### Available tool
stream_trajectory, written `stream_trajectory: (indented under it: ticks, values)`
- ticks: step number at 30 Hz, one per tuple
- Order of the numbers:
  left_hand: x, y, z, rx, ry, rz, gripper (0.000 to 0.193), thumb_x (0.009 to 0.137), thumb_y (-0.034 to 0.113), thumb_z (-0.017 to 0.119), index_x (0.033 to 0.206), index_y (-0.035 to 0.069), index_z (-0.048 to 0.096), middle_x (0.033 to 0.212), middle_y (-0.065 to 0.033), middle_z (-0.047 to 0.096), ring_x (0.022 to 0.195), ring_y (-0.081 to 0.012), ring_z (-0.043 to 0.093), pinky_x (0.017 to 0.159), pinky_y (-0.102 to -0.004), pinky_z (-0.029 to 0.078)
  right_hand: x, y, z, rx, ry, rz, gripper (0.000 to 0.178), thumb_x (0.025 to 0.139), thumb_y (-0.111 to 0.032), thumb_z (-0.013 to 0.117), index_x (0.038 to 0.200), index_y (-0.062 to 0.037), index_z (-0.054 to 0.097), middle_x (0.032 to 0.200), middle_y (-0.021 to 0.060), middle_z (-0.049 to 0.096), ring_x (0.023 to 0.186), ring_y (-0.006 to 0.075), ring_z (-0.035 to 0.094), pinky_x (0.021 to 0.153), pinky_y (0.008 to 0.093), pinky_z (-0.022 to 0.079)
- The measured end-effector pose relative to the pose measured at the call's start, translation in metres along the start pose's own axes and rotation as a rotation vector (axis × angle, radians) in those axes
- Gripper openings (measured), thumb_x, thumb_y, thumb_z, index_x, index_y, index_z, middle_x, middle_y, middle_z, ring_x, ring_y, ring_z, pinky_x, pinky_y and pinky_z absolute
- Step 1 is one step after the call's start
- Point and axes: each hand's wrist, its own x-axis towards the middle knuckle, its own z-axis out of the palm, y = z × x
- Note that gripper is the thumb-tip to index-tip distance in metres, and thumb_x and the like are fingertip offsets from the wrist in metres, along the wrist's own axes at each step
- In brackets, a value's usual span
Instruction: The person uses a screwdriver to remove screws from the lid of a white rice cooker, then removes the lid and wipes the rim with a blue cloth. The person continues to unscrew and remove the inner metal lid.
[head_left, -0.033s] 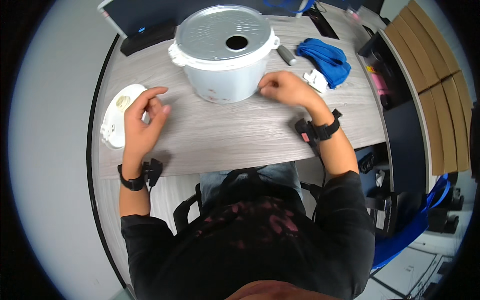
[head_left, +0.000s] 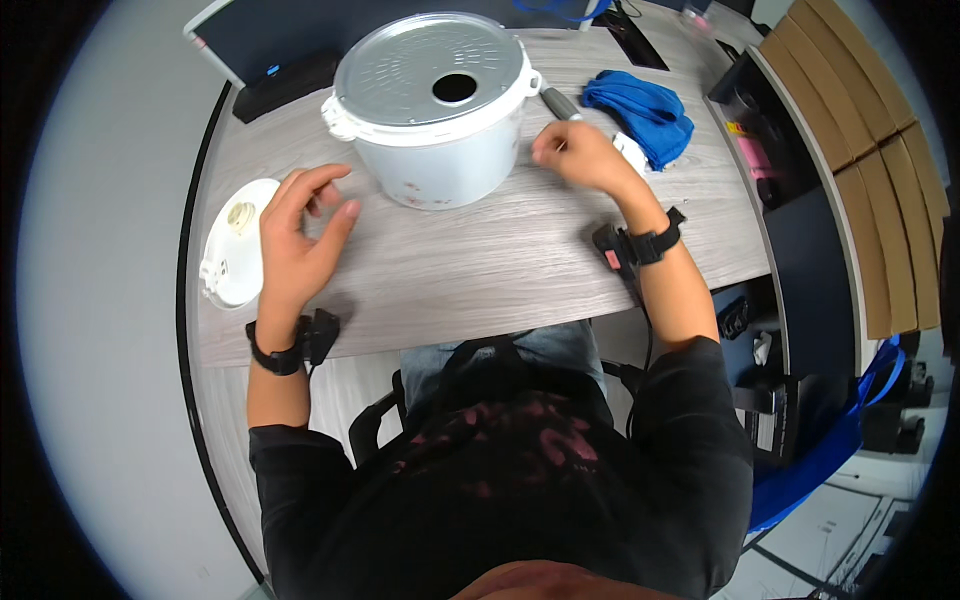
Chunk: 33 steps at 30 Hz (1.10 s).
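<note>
A white, round pot-shaped body (head_left: 440, 170), which looks like a rice cooker, stands upright on the desk. A silver metal disc (head_left: 410, 75) with one dark round hole covers its top. My left hand (head_left: 300, 235) hovers near its front left, fingers curved and apart from the thumb, holding nothing. On the far side of that hand, a white lid (head_left: 235, 255) with a cream-coloured round fitting lies on the desk, partly hidden by my fingers. My right hand (head_left: 583, 158) is just right of the body, not touching it. Its fingers are curled and blurred.
A bunched blue cloth (head_left: 645, 115) lies at the right, with a small white object (head_left: 630, 150) beside it. A grey-handled tool (head_left: 560, 103) rests behind my right hand. A monitor (head_left: 250, 35) stands at the back left, and cardboard boxes (head_left: 870, 200) line the right.
My left hand has moved right, toward the pot-shaped body. My right hand has drawn slightly away from its side. The whole view has shifted a little.
</note>
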Motion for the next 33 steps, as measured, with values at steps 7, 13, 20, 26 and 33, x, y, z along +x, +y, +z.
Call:
stream_trajectory:
  ticks: [7,13,20,26,33]
  values:
    - [0.059,0.02,0.043,0.178,0.122,0.286,0.038,0.077,0.009,0.086,0.112,0.005,0.072,0.108,-0.0093,0.066,0.101,-0.0264,0.062,0.087,-0.0364,0.051,0.04,0.041,-0.017,-0.352,0.307,0.215,0.05,0.084,-0.029,0.08,0.125,-0.0046,0.066,0.114,0.0182,0.069,0.1,0.0329,0.069,0.087,0.0407,0.056]
    - [0.062,0.015,0.074,0.145,0.085,0.25,0.036,0.077,0.018,0.088,0.108,0.009,0.074,0.11,-0.0073,0.067,0.103,-0.0258,0.061,0.09,-0.0393,0.044,0.056,0.041,-0.01,-0.501,0.214,0.358,0.051,0.087,-0.023,0.072,0.132,-0.0036,0.061,0.132,0.0235,0.062,0.117,0.0404,0.066,0.097,0.0465,0.055]
    - [0.066,0.004,0.077,0.182,0.104,0.286,0.032,0.076,0.008,0.087,0.105,0.006,0.075,0.107,-0.0087,0.068,0.099,-0.0236,0.063,0.082,-0.0337,0.051,0.063,0.037,-0.011,-0.523,0.081,0.435,0.041,0.089,-0.012,0.065,0.128,-0.0018,0.062,0.122,0.0234,0.07,0.116,0.0392,0.068,0.096,0.0471,0.056]
    - [0.066,0.003,0.076,0.16,0.098,0.264,0.032,0.075,0.015,0.089,0.103,0.009,0.076,0.105,-0.0056,0.069,0.099,-0.0227,0.062,0.084,-0.0349,0.046,0.073,0.062,-0.004,-0.548,0.108,0.425,0.047,0.083,-0.022,0.075,0.126,-0.0049,0.064,0.116,0.021,0.073,0.11,0.0384,0.07,0.092,0.0474,0.057]
    - [0.069,0.005,0.083,0.153,0.125,0.233,0.029,0.076,0.022,0.089,0.101,0.012,0.076,0.103,-0.0019,0.07,0.103,-0.0224,0.061,0.089,-0.0371,0.04,0.058,0.049,-0.013,-0.478,0.311,0.267,0.034,0.084,-0.02,0.074,0.112,-0.0007,0.073,0.108,0.0236,0.073,0.102,0.0398,0.07,0.088,0.0479,0.056]
